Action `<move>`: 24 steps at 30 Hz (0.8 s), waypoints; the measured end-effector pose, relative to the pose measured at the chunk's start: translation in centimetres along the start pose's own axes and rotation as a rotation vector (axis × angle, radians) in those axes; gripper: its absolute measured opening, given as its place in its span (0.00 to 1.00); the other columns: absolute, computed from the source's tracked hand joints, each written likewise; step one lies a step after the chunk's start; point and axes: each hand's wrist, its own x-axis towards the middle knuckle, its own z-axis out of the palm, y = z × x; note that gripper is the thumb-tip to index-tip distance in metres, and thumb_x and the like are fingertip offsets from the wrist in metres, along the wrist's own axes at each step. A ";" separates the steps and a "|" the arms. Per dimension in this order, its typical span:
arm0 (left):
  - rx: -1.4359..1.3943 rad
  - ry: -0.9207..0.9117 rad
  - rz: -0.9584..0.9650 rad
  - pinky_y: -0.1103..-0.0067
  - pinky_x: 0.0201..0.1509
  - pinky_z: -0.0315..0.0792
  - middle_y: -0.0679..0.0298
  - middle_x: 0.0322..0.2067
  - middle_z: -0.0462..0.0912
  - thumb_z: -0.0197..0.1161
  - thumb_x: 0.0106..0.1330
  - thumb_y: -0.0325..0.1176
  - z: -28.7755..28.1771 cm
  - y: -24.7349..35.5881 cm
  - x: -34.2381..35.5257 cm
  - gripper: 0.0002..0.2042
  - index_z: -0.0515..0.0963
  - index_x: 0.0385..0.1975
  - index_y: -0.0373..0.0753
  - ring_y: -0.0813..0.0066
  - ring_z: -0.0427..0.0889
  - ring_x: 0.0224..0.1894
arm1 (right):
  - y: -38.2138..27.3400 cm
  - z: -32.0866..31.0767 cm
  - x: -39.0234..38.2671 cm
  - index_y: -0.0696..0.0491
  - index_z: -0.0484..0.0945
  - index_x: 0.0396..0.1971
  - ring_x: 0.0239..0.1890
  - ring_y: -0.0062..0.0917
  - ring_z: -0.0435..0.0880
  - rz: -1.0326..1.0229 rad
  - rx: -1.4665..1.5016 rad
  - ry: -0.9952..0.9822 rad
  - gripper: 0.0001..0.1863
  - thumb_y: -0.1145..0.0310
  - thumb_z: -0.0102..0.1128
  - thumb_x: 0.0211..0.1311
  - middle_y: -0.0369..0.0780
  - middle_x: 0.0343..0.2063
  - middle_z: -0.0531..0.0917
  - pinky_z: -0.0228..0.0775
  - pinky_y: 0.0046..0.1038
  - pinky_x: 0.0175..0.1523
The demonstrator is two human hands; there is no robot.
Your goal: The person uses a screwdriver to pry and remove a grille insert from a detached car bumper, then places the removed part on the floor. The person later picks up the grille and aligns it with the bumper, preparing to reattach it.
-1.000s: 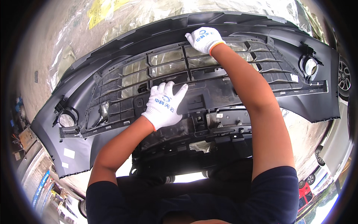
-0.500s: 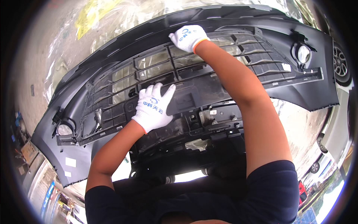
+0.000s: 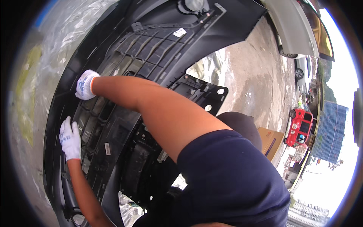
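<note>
A large black car bumper (image 3: 227, 28) lies with its inner side up, running from the upper right to the lower left. Its slatted grille (image 3: 149, 51) fills the middle. Both hands wear white knitted gloves. My right hand (image 3: 86, 85) is closed at the grille's edge, its fingertips turned down and partly hidden. Below it in view, my left hand (image 3: 70, 139) rests on the bumper's long edge, fingers stretched and thumb apart. A black inner plastic panel (image 3: 113, 132) sits beside the grille, and a round lamp opening (image 3: 193, 4) shows at the top end.
Crumpled clear plastic sheeting (image 3: 68, 49) lies on the ground beyond the bumper. A cardboard box (image 3: 270, 142) stands at the right. Farther off are a silver car (image 3: 291, 28), a red vehicle (image 3: 298, 126) and a blue scaffolded building (image 3: 329, 132).
The view has swung sharply, so the bumper now slants steeply. My left hand has moved from the inner panel to the bumper's long edge. My right hand stays by the grille's edge.
</note>
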 end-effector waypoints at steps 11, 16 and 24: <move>0.090 -0.434 -0.034 0.56 0.59 0.78 0.49 0.54 0.82 0.52 0.79 0.55 3.0 -0.7 4.9 0.24 0.76 0.54 0.37 0.50 0.83 0.57 | -0.6 -0.4 1.0 0.53 0.86 0.44 0.48 0.42 0.89 -0.126 -0.258 -0.091 0.30 0.47 0.37 0.82 0.47 0.40 0.90 0.77 0.43 0.60; -0.007 -0.468 -0.062 0.56 0.62 0.76 0.50 0.56 0.80 0.53 0.79 0.56 3.2 -0.7 4.8 0.25 0.75 0.56 0.38 0.50 0.80 0.61 | -0.9 0.2 1.4 0.45 0.85 0.49 0.43 0.42 0.89 -0.114 -0.297 -0.098 0.22 0.50 0.41 0.81 0.43 0.41 0.90 0.80 0.44 0.50; -0.089 -0.550 -0.033 0.60 0.77 0.64 0.54 0.74 0.67 0.49 0.81 0.54 5.6 -1.8 4.8 0.31 0.59 0.76 0.41 0.50 0.68 0.74 | 0.7 3.1 2.5 0.48 0.83 0.53 0.52 0.43 0.87 -0.040 -0.212 -0.198 0.24 0.48 0.45 0.77 0.44 0.50 0.88 0.79 0.46 0.55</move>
